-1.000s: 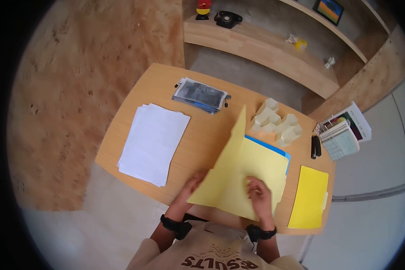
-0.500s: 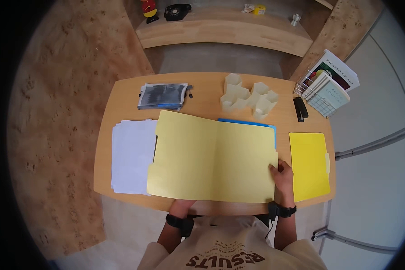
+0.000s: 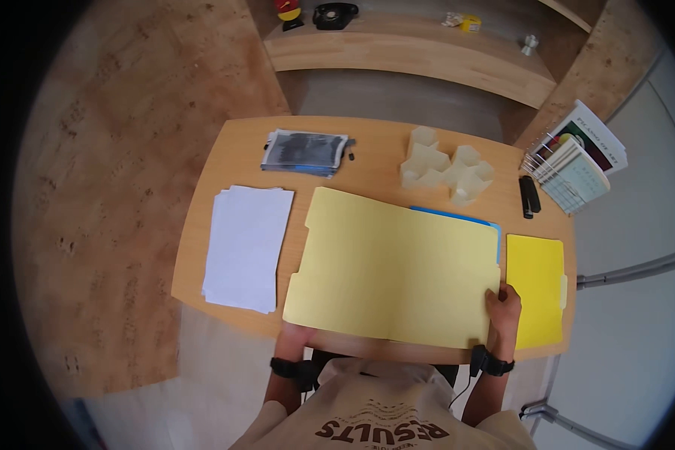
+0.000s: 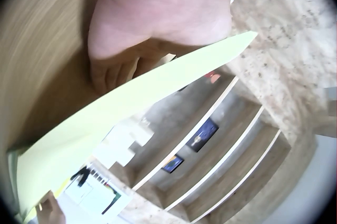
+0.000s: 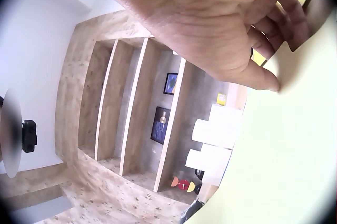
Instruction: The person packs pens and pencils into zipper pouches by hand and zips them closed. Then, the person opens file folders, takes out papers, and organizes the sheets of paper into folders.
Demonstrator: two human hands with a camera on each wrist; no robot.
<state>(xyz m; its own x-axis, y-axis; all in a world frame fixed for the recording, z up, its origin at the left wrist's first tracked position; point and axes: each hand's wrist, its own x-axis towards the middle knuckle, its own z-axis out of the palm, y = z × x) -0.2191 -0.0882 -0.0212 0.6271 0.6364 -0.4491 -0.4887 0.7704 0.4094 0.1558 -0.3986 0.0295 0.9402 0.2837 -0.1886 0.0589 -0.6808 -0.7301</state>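
A pale yellow file folder (image 3: 397, 262) lies spread wide in front of the person, its fold running down the middle. My right hand (image 3: 505, 309) pinches its right edge, thumb on top; the right wrist view shows the thumb (image 5: 266, 81) against the pale sheet. At the lower left corner, my left hand (image 3: 297, 334) reaches under the left panel. In the left wrist view its fingers (image 4: 113, 74) extend beneath the folder, partly hidden by it. A blue folder (image 3: 457, 214) peeks out behind the top right of the pale one.
White paper sheets (image 3: 249, 247) are stacked at left. Behind them lies a dark-topped pouch (image 3: 305, 150). Pale hexagonal holders (image 3: 425, 163) stand at the back, near a black stapler (image 3: 529, 196) and a wire rack of books (image 3: 574, 169). A bright yellow folder (image 3: 535, 292) lies at right.
The folder's left panel, raised at a steep angle a second ago, has swung down to the left. My right hand has moved from inside the folder to its right edge.
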